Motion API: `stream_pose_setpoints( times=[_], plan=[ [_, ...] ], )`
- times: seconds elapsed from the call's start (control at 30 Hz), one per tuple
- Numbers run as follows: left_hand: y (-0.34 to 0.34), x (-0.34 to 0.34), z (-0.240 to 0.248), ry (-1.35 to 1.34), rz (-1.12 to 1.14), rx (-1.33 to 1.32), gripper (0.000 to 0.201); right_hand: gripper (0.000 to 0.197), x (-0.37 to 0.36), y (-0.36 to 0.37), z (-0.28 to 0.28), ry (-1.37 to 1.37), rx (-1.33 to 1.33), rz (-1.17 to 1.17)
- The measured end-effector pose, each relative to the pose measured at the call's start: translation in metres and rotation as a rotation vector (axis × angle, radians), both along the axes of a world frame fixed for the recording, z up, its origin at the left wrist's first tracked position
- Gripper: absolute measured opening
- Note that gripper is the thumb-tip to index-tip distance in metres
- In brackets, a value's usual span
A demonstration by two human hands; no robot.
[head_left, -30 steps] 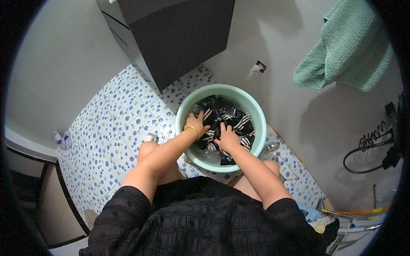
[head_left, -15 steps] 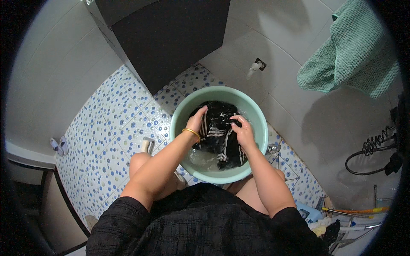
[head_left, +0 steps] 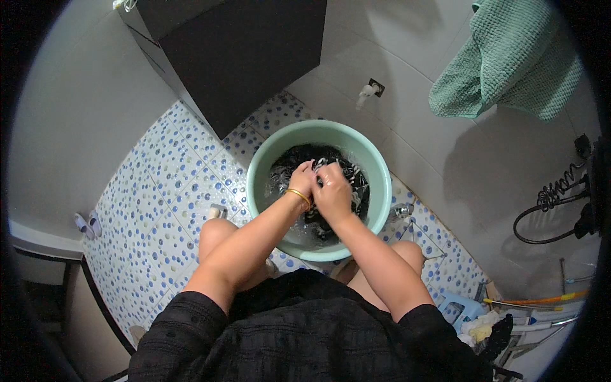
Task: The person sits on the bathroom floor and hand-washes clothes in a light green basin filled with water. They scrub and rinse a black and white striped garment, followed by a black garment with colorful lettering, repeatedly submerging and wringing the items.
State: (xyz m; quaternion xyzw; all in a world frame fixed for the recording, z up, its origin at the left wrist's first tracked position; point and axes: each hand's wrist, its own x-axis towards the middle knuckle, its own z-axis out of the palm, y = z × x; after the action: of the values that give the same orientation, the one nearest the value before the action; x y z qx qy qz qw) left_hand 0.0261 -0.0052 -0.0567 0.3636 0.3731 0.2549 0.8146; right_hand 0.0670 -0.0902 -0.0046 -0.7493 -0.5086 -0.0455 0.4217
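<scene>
A pale green basin (head_left: 379, 178) holds water and a soaked black garment (head_left: 313, 153) with white stripes; its exact kind is unclear. Both of my hands are close together over the middle of the basin. My left hand (head_left: 302, 179), with a gold bangle on the wrist, is closed on a bunched part of the cloth. Against it presses my right hand (head_left: 333, 192), fingers curled round the same fabric and slightly blurred. The palms and the gripped piece are mostly hidden. The rest of the garment lies in the water around and below my hands.
A dark cabinet (head_left: 248, 57) stands beyond the basin, near a wall tap (head_left: 368, 93). On the right wall hang a green towel (head_left: 509, 63) and a coiled black cord (head_left: 552, 191). Slippers (head_left: 88, 225) lie at the left on the dotted tile floor (head_left: 153, 191).
My hands have come together from opposite sides of the basin, the right one moving left. The garment, spread between them before, is now bunched at my fingers. The view has shifted slightly.
</scene>
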Motion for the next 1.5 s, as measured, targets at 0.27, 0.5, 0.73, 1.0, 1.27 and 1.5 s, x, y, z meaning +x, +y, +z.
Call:
stream_pose_setpoints(
  times=[0.27, 0.5, 0.73, 1.0, 1.27, 1.5],
  plan=[
    [-0.015, -0.014, 0.030, 0.358, -0.309, 0.449, 0.022, 0.036, 0.054, 0.011, -0.034, 0.290, -0.259, -0.293],
    [0.038, -0.048, -0.015, 0.904, -0.273, 0.936, 0.040, 0.059, 0.022, -0.010, -0.049, 0.113, -0.554, 0.051],
    [0.019, -0.039, -0.028, 1.089, -0.456, 0.996, 0.054, 0.052, 0.010, 0.011, -0.094, -0.059, -0.745, 0.123],
    [0.039, -0.032, -0.051, 0.291, 0.028, 0.117, 0.035, 0.019, -0.014, 0.017, -0.017, 0.399, 0.041, 0.141],
    [-0.001, -0.019, 0.010, 0.381, -0.021, 0.441, 0.025, 0.028, 0.012, 0.030, -0.019, 0.210, -0.142, -0.260],
    [0.002, -0.023, 0.013, 0.206, -0.026, 0.271, 0.022, 0.030, 0.004, 0.024, -0.012, 0.097, -0.129, -0.173]
  ],
)
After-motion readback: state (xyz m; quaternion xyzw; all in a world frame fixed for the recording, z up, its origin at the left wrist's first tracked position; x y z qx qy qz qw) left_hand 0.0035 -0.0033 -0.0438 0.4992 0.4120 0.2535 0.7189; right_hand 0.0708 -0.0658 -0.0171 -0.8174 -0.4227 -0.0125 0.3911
